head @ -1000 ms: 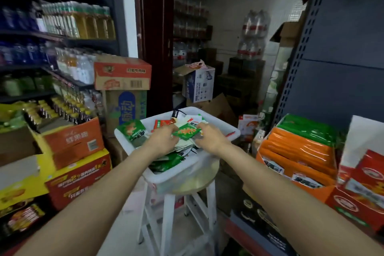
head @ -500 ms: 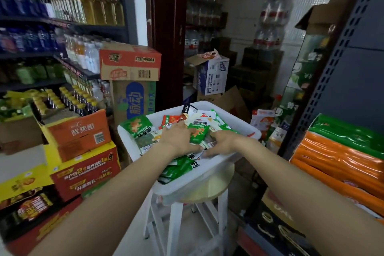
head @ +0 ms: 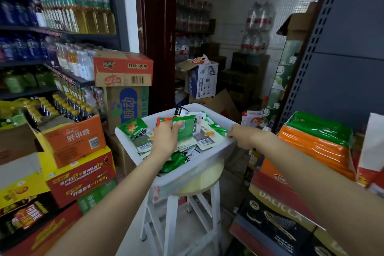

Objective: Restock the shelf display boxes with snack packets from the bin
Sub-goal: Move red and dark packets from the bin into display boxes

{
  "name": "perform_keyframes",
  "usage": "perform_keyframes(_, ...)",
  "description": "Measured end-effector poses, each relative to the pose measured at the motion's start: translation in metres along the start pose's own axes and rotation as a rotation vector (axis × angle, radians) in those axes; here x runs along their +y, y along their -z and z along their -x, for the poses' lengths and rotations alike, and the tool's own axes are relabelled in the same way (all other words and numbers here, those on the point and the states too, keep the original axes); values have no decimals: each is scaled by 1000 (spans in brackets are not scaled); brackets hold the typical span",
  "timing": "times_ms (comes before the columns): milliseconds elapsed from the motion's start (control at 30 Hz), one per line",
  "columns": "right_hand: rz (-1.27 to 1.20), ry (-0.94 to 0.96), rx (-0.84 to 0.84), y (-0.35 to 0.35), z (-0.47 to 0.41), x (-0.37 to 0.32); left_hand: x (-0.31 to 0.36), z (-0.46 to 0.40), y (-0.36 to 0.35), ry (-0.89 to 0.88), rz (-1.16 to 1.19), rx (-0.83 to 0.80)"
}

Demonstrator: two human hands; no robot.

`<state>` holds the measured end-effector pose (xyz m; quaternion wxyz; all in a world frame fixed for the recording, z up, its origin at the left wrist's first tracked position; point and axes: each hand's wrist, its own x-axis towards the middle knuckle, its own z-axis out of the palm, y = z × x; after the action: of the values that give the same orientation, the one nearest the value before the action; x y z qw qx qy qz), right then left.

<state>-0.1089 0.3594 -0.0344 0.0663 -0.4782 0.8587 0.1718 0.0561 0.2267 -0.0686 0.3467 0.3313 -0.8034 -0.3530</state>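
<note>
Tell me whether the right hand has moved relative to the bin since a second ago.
Yes. The right hand left the packets in the middle of the bin and now sits at its right rim.

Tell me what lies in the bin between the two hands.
In the head view, pale packets with barcodes lie in the white bin between the left hand, gripping a green packet, and the right hand.

A white stool (head: 182,212) with a round pale seat carries the white bin (head: 209,158) — loose snack packets (head: 135,131) heaped inside it, green ones mostly.
</note>
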Motion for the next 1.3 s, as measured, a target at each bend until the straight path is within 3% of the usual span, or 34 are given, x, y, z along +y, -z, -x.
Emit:
perform_keyframes(67, 24, -25, 125, -1, 2, -3, -1, 6, 4, 9, 73, 5)
perform_keyframes(400, -38, -111, 258, 4, -17, -8, -8, 9, 0, 182, 346, 46)
perform_keyframes(500, -196, -135, 303, 8, -20, 2, -6, 9, 0, 273, 482, 96)
perform_keyframes(700, -719, -134, 717, 36, -4, 13, 13, 11, 6, 254, 607, 206)
perform_keyframes(867, -811, -117, 833, 57, 31, 10, 37, 16, 23, 90, 613, 198)
perform_keyframes(1000, -1116, -127, 728, 62, 68, 7, 61, 34, 34, -42, 576, 254)
perform_keyframes(1067, -1278, -154, 669, 61, 87, 8, 73, 51, 38, -239, 481, 253)
perform_keyframes(1233, -1663, -208, 583, 61, 134, 15, 88, 79, 21, -870, -30, -7)
perform_keyframes(1300, -1780, -223, 587, 61, 151, 19, 93, 80, 9, -960, -197, -46)
